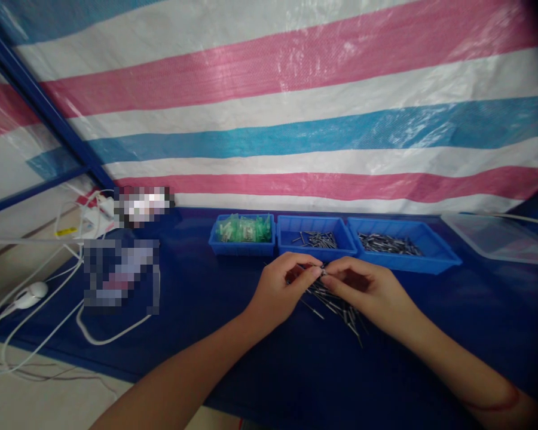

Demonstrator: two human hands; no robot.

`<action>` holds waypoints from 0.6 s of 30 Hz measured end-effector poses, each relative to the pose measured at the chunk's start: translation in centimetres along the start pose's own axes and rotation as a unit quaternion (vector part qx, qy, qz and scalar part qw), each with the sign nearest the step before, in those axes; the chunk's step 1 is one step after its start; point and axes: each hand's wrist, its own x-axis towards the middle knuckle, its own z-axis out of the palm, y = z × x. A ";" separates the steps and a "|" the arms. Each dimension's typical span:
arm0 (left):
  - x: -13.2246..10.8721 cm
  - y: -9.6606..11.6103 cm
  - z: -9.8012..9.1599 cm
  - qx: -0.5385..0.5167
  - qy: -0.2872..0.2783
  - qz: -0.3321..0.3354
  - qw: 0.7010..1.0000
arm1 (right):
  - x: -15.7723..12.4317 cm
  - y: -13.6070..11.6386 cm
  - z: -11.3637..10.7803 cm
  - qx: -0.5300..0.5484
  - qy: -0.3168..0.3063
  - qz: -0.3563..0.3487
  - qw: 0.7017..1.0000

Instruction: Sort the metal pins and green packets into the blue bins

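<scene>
My left hand and my right hand meet fingertip to fingertip over the blue table, both pinched on a small metal pin. Under and beside my right hand lies a loose pile of thin metal pins. Just behind my hands stand three blue trays: the left tray holds green plastic parts, the middle tray a few pins, the right tray many pins.
A striped pink, white and blue tarp hangs behind the table. White cables and a white mouse-like device lie at the left. A clear plastic lid rests at the right.
</scene>
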 end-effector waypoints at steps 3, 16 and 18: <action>0.1 -0.1 -0.1 0.016 -0.005 0.002 1.000 | 0.0 0.1 -0.3 -0.012 0.031 -0.015 0.999; -0.1 0.0 -0.7 0.320 -0.171 0.142 0.921 | 1.1 0.5 -5.5 -0.255 0.175 -0.068 0.949; -0.2 -0.3 -0.8 0.361 -0.202 0.166 0.895 | 1.5 1.5 -7.6 -0.319 0.229 -0.039 0.919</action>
